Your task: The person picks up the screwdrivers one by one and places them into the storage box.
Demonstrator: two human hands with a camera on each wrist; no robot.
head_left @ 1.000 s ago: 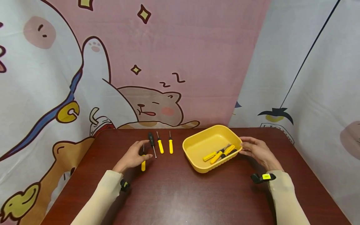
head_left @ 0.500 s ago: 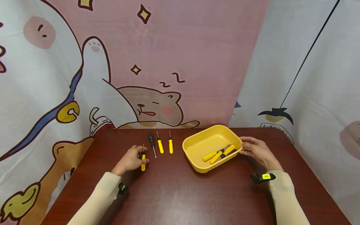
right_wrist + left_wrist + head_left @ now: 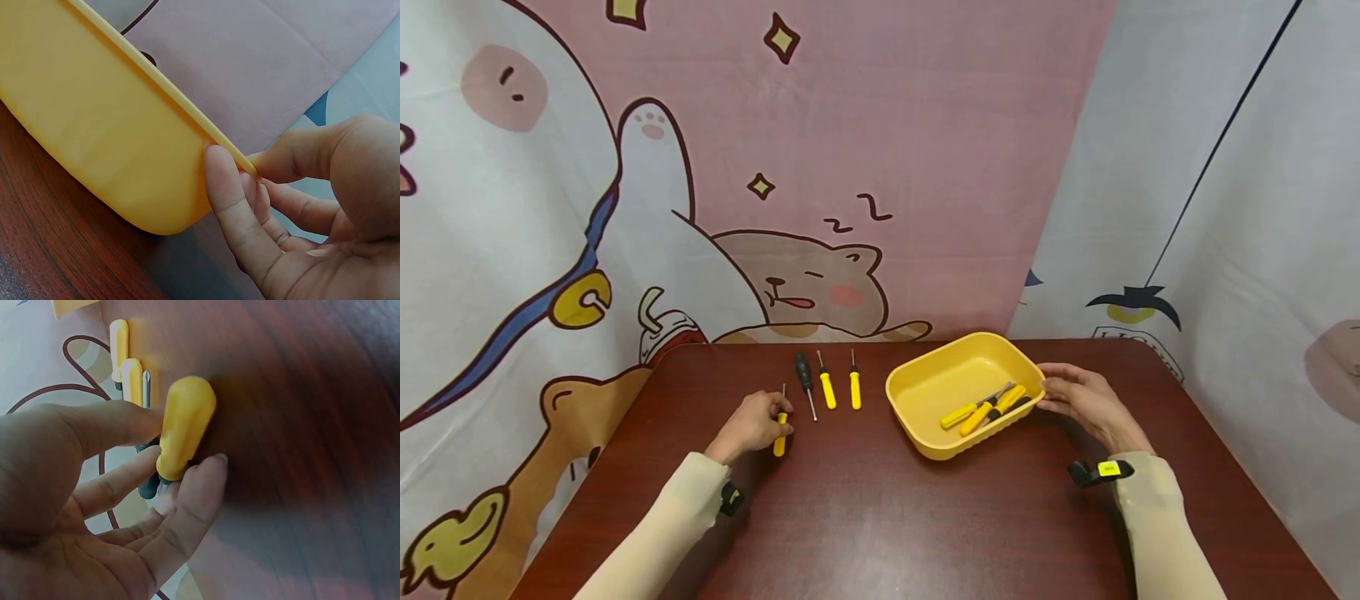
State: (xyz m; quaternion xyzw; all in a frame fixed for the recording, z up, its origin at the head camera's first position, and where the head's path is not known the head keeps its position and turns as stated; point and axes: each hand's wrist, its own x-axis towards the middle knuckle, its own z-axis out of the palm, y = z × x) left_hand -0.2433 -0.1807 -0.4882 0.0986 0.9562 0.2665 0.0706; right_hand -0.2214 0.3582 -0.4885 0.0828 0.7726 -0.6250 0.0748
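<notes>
My left hand (image 3: 752,427) pinches a yellow-handled screwdriver (image 3: 186,419) between thumb and fingers, at the left of the table. Its thin shaft points toward the back wall in the head view. At the right, my right hand (image 3: 1090,402) grips the rim of a yellow plastic bin (image 3: 106,125) at its right corner, fingertips on the outer wall. Inside the bin lie several screwdrivers (image 3: 981,412) with yellow and black handles. Right of my left hand, a black-handled screwdriver (image 3: 805,375) and two yellow-handled screwdrivers (image 3: 827,390) lie in a row.
The dark red-brown table (image 3: 887,517) reaches back to a cloth backdrop (image 3: 925,167) with cartoon animals. A black strap device (image 3: 1097,473) sits at my right wrist.
My left hand has drawn back from beside the black-handled screwdriver and closed its fingers on the yellow-handled one, which has tilted slightly. The right hand and bin stay put.
</notes>
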